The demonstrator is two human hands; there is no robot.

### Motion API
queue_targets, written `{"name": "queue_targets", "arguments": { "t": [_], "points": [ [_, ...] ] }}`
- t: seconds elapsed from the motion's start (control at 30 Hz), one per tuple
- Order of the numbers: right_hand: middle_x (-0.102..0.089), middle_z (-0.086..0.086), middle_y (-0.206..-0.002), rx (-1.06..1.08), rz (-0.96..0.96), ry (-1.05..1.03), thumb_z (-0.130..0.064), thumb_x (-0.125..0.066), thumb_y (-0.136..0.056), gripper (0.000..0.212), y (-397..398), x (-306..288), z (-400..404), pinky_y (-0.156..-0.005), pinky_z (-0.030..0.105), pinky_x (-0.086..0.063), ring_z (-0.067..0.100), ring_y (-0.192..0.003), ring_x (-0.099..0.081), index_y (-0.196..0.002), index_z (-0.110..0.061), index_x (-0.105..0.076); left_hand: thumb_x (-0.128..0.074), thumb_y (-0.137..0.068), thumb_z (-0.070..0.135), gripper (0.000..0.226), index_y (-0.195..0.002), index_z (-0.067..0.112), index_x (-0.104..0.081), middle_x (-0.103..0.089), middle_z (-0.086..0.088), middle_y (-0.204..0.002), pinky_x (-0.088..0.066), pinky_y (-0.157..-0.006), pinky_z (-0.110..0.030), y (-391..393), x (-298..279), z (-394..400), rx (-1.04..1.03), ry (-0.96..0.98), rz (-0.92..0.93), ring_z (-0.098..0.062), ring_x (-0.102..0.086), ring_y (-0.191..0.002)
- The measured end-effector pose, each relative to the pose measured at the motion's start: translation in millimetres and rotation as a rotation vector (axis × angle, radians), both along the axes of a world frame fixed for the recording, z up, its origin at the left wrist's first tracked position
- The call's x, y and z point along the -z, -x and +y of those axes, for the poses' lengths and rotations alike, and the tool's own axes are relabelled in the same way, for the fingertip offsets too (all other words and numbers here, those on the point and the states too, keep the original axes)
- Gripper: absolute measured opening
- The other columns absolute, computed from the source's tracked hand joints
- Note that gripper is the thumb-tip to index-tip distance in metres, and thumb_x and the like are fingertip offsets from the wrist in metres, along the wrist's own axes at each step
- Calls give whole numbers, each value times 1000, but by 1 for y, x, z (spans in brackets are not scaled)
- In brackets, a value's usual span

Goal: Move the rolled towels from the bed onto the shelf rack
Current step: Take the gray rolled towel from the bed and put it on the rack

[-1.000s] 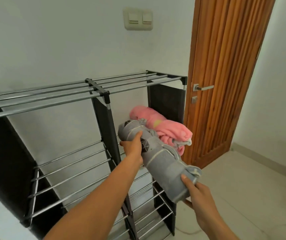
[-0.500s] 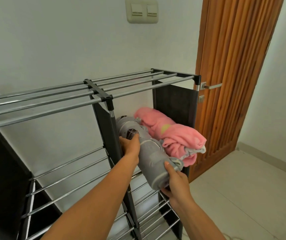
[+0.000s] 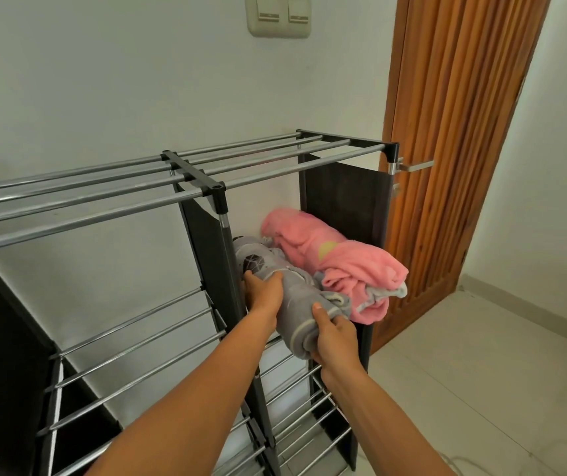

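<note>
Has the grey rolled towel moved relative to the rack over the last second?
Yes. The grey rolled towel has gone deeper into the metal shelf rack, sliding in beside the pink rolled towel, both hands holding it.

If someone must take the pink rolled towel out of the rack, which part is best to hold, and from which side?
Probably the near end of the pink rolled towel, taken from the open front of the shelf rack. That end overhangs the front rails, while a black side panel blocks its right and the grey rolled towel lies against its left. Its loose folds need a wide grip around the whole roll.
</note>
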State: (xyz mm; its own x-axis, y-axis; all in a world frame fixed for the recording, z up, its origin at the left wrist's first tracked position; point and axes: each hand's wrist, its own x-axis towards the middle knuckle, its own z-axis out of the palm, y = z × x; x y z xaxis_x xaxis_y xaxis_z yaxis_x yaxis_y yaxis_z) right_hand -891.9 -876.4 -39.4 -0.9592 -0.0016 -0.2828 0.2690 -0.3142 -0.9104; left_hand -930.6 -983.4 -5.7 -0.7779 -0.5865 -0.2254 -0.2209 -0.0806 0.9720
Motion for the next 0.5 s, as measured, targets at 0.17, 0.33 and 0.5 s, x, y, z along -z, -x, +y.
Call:
{"name": "queue_targets", "arguments": {
  "t": [0.17,0.33,0.5],
  "points": [
    [-65,11,-89,11,24,-16,-25,-57,-93,22,1,-2,-2,-69,33,-51,21,-78,-62,-98,-3,-61,-56,-92,25,74,-154,21,-15,-26,-12,-157,-36,-112,-53,-2,-4,0,-8,-36,21,-35,-35,-140],
    [-68,11,-102,-48,25,-64,-28,-61,-91,23,-3,1,3,-90,45,-55,23,-91,-66,-101,-7,-62,-49,-95,25,69,-154,19,-13,-23,-12,-159,-35,-114,-51,-5,4,0,71,73,3,-34,-33,-142],
    [-67,7,-99,-149,37,-70,-23,-66,-87,10,-15,5,22,-85,37,-56,20,-96,-64,-85,-14,-62,-49,-96,28,70,-155,14,-13,-7,-7,-164,-21,-120,-52,-18,6,14,157,470,-20,-31,-13,-150]
  ]
}}
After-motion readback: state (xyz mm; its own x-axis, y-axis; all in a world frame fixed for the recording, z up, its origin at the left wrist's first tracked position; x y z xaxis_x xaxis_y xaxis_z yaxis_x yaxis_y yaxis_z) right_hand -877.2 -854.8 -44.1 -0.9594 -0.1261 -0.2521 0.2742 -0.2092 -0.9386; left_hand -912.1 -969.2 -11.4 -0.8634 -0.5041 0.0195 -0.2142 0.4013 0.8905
